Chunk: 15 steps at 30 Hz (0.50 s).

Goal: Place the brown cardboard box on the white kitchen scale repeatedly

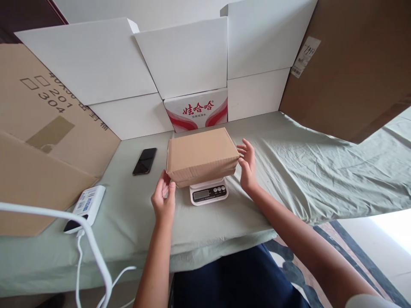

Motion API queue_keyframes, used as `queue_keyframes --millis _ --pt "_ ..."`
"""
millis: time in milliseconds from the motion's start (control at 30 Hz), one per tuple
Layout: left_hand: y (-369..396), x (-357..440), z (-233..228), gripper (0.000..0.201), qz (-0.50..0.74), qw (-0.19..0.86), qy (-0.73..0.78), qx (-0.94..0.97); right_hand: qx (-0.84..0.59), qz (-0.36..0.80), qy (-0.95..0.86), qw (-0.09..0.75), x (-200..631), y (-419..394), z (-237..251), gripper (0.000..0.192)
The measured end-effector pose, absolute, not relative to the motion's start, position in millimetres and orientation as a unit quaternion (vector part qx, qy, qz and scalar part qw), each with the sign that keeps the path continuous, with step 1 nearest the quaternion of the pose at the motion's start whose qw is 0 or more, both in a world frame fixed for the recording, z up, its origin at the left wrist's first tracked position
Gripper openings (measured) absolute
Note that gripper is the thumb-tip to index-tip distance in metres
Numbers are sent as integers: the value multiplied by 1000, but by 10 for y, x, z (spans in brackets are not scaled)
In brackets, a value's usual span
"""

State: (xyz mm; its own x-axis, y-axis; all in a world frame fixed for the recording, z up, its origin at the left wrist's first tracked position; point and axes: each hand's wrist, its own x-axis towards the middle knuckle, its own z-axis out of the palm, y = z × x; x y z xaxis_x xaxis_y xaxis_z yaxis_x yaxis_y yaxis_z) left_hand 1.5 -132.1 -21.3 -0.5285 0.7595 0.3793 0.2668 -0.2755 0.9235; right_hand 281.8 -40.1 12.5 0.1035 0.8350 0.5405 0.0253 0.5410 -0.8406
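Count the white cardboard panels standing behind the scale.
5: a large one at back left, a low one under it, one in the centre, one at upper right, one below that. Others may be hidden.

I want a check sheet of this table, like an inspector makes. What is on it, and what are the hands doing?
Surface: table covered with a wrinkled pale green cloth.
Job's things: brown cardboard box resting on a small white scale; the scale's display is too small to read.
Clutter: black phone lying flat; white power bank near the left edge.
Hands: left hand at the box's near left corner, right hand open beside its right end; neither has a closed grip on it.
Cables: white cable running down from the power bank.
Surroundings: white cardboard panels and brown cartons standing around the table.
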Motion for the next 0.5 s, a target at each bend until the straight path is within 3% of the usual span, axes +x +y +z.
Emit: queue_keyframes --millis 300,500 --pt "-1372 77 -199 68 626 220 573 481 -340 334 -650 592 2765 -497 101 65" --pt "-1111 70 212 63 663 195 530 491 -302 296 -663 617 2726 -290 353 64"
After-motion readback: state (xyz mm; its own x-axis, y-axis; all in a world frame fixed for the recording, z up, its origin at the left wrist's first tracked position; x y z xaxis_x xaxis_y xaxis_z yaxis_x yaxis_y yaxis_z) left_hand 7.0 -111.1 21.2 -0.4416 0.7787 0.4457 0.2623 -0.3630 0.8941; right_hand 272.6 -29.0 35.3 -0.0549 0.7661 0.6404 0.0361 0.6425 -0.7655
